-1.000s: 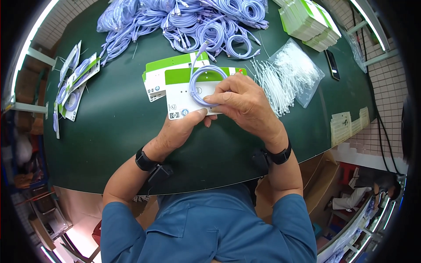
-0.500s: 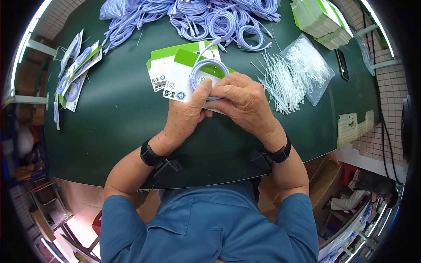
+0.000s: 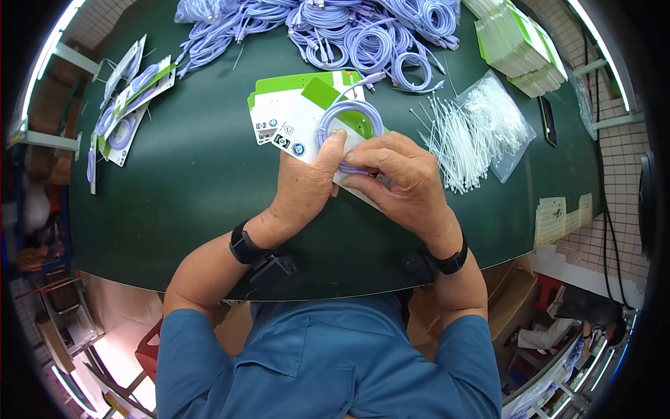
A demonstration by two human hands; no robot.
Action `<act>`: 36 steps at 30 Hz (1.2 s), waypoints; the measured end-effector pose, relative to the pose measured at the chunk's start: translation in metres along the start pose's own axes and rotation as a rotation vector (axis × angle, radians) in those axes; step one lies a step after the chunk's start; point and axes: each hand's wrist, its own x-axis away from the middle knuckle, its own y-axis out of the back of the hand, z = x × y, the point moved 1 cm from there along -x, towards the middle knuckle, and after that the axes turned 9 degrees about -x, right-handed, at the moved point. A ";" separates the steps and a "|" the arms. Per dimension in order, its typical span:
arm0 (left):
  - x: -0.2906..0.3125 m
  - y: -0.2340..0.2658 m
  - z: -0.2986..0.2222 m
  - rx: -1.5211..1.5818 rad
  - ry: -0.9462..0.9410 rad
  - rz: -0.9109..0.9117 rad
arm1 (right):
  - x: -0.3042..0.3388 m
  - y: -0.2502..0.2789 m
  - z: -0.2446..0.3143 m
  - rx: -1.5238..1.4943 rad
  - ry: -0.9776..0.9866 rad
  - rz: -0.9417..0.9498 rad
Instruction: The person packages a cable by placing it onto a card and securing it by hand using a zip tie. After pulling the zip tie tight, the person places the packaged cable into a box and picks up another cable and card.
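A coiled lilac cable (image 3: 377,115) lies against a green-and-white packaging card (image 3: 296,135). My left hand (image 3: 310,167) grips the card's lower part, its thumb pressing the coil onto it. The fingers of my right hand (image 3: 401,171) pinch the lower right side of the coil by the card's edge; whether a tie is between the fingertips is hidden. One cable plug (image 3: 375,79) sticks out above the coil. Behind the held card, a small stack of similar cards (image 3: 269,98) rests on the table.
A heap of lilac cables (image 3: 370,35) lies at the far side. White cable ties (image 3: 457,143) spill beside a clear bag (image 3: 513,133) on the right. Stacked cards (image 3: 520,52) and a phone (image 3: 548,120) are further right. Carded cables (image 3: 132,94) lie left on the green table (image 3: 188,202).
The view has shifted slightly. The card with the coil is tilted more steeply, and my right fingers have moved a little along the coil's lower right side.
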 end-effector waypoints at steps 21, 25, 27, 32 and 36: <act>-0.019 0.022 0.010 -0.108 -0.064 -0.059 | 0.012 0.073 -0.046 0.307 -0.462 -0.234; -0.022 0.021 0.013 -0.107 -0.055 -0.071 | 0.022 0.083 -0.075 0.620 -0.521 -0.130; -0.022 0.022 0.013 -0.111 -0.053 -0.078 | 0.020 0.080 -0.082 0.590 -0.580 -0.097; -0.021 0.021 0.012 -0.097 -0.053 -0.066 | 0.020 0.069 -0.092 0.618 -0.606 0.016; -0.019 0.019 0.012 -0.082 -0.051 -0.060 | 0.022 0.060 -0.086 0.711 -0.501 0.017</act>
